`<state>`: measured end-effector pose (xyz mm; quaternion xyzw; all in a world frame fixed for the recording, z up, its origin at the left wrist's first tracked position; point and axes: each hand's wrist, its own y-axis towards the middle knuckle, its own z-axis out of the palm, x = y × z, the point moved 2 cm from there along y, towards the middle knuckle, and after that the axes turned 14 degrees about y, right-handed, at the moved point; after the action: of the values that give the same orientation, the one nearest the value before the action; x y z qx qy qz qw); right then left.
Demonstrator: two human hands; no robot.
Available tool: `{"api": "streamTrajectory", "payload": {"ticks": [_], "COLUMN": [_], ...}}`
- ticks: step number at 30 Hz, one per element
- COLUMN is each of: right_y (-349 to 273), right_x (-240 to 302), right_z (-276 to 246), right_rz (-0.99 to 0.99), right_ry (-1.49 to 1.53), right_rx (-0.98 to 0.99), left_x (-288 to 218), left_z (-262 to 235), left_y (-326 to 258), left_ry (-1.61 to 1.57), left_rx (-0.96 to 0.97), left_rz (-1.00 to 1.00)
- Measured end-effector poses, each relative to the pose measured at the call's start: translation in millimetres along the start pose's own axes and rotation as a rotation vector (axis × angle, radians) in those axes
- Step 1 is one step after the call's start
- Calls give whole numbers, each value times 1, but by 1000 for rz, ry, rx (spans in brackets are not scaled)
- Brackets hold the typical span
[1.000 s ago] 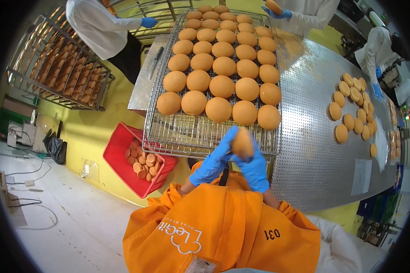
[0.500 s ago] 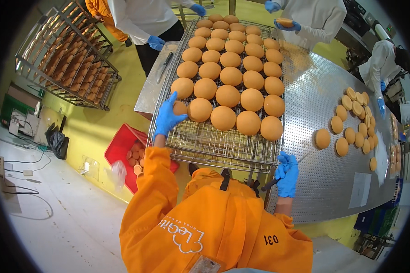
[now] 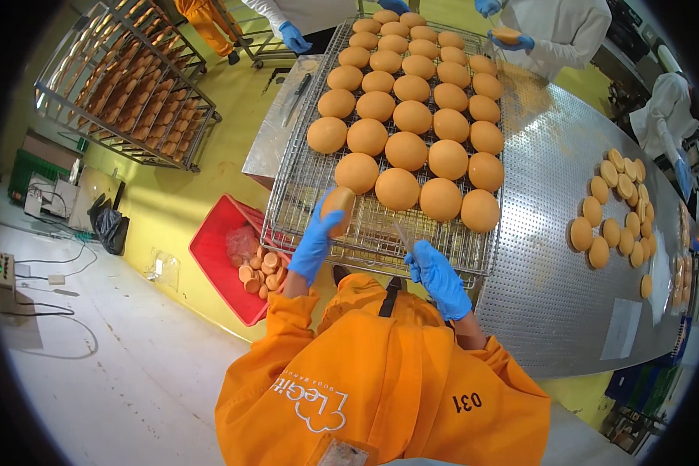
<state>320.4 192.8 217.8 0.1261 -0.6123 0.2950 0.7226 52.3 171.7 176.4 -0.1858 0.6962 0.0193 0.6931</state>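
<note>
Since half a second ago, the left hand (image 3: pixel 312 247) has lifted a bun (image 3: pixel 340 208) from the left end of the rack's front row, and the right hand (image 3: pixel 436 276) has swung in from the right with a knife (image 3: pixel 403 234).

Nearest is the wearer's orange coat (image 3: pixel 380 380). Beyond it, the left grip pinches the lifted bun, tilted on edge above the front of the wire rack (image 3: pixel 287 206). The right grip is curled round the knife, its blade pointing up and left, near the bun but apart from it.

Left of the rack, a red crate (image 3: pixel 212 241) holds round pieces (image 3: pixel 266 270) and clear plastic (image 3: pixel 241 242). Right of it, a perforated metal bench (image 3: pixel 544 287) carries a loose cluster of buns (image 3: pixel 610 231).

Rows of whole brown buns (image 3: pixel 413 116) cover the rack from its middle to its far end. On a metal surface (image 3: pixel 270 140) to the left lies another knife (image 3: pixel 295 101).

Farther off, a co-worker in white (image 3: pixel 559 35) holds a bun at the upper right; another (image 3: pixel 664 113) stands at the far right. Upper left, a tall trolley (image 3: pixel 124 93) is filled with more buns.
</note>
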Motion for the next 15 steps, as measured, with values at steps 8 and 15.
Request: {"api": "streamTrajectory", "payload": {"ticks": [8, 15], "right_y": [-8, -4], "right_x": [65, 19], "right_z": [62, 39], "right_rz": [-809, -359], "right_ry": [-672, -860], "right_rx": [-183, -254], "left_x": [-66, -61], "left_z": [57, 57], "left_y": [-65, -84], "left_ry": [-935, -761], "left_rx": [285, 50], "left_rz": [-26, 25]}}
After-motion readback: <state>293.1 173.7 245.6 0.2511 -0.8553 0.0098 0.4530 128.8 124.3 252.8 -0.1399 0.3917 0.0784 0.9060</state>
